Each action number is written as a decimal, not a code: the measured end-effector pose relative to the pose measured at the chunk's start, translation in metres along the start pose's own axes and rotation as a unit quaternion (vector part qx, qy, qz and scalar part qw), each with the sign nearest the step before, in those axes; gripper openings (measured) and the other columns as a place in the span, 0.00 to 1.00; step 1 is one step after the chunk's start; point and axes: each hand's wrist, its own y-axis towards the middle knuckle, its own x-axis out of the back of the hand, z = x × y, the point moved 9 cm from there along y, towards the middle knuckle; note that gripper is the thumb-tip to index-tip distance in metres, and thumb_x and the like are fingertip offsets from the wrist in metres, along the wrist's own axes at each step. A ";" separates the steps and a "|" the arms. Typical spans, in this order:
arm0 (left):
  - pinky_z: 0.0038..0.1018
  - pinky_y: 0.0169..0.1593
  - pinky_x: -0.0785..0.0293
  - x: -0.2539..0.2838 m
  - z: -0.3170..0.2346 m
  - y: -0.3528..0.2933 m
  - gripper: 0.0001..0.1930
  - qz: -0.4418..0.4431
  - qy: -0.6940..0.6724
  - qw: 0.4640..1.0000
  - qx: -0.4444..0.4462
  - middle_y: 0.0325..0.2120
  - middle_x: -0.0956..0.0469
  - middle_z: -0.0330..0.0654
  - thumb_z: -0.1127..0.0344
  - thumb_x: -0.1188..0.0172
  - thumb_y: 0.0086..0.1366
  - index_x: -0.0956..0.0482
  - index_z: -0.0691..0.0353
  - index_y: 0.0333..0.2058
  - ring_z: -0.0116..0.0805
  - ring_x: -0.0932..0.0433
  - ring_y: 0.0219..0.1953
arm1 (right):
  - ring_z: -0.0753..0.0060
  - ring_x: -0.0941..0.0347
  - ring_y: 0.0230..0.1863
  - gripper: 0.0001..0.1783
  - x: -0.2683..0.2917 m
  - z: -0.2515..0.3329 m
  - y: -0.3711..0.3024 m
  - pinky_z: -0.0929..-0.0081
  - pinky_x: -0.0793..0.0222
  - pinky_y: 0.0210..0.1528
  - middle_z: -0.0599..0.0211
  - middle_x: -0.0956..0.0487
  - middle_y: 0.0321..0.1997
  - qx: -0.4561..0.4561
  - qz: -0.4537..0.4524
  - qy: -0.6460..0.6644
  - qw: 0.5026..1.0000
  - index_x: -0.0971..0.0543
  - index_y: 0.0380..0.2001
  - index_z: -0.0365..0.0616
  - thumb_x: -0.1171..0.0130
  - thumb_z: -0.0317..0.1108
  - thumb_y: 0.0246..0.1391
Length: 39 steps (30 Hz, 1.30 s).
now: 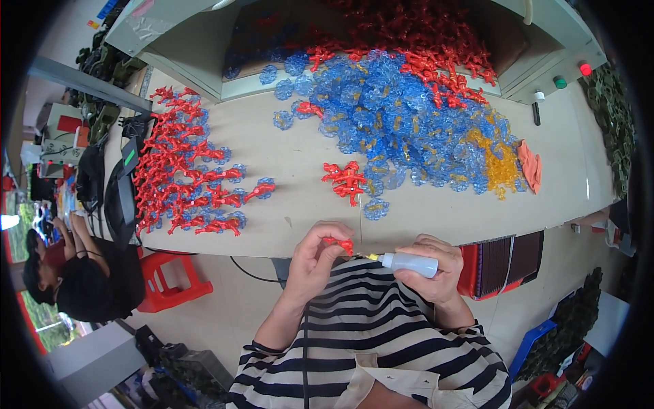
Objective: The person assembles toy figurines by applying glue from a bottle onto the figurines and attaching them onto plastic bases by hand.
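In front of my body, my left hand (315, 262) pinches a small red plastic figure (346, 245) between thumb and fingers. My right hand (436, 266) is wrapped round a whitish squeeze bottle (413, 264), whose yellow-based nozzle points left at the red figure. Whether the tip touches it I cannot tell. Just beyond on the table (306, 170), a small cluster of red figures (345, 180) lies beside a single clear blue piece (375, 208). Further off spreads a large heap of clear blue pieces (388, 109), with yellow pieces (503, 163) at its right end.
Rows of red figures joined to blue pieces (197, 163) fill the table's left side. Behind the heap, more red figures (436, 41) lie inside a grey open-fronted box (184, 68). Orange finger covers (529, 167) and a black marker (537, 110) lie at right. Someone sits beside a red stool (172, 281).
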 end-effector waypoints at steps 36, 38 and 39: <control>0.17 0.38 0.31 0.012 0.021 -0.015 0.11 -0.045 -0.120 0.986 0.108 0.37 0.24 0.43 0.78 0.44 0.58 0.29 0.68 0.41 0.22 0.26 0.35 | 0.57 0.29 0.32 0.12 -0.037 -0.024 0.019 0.71 0.33 0.34 0.58 0.26 0.37 0.004 -0.020 -0.312 0.950 0.25 0.35 0.37 0.43 0.19 0.43; 0.19 0.41 0.30 0.011 0.015 -0.014 0.11 -0.066 -0.112 0.988 0.084 0.38 0.24 0.44 0.78 0.45 0.58 0.29 0.68 0.41 0.23 0.26 0.37 | 0.57 0.29 0.32 0.13 -0.035 -0.020 0.016 0.69 0.32 0.35 0.59 0.26 0.35 0.014 -0.020 -0.318 0.948 0.26 0.35 0.38 0.41 0.20 0.42; 0.19 0.41 0.30 0.008 0.014 -0.013 0.11 -0.070 -0.113 0.988 0.083 0.38 0.24 0.44 0.78 0.45 0.58 0.29 0.68 0.41 0.23 0.26 0.37 | 0.61 0.29 0.30 0.13 -0.032 -0.020 0.014 0.70 0.32 0.33 0.60 0.26 0.32 -0.028 -0.017 -0.237 0.971 0.26 0.34 0.38 0.40 0.21 0.41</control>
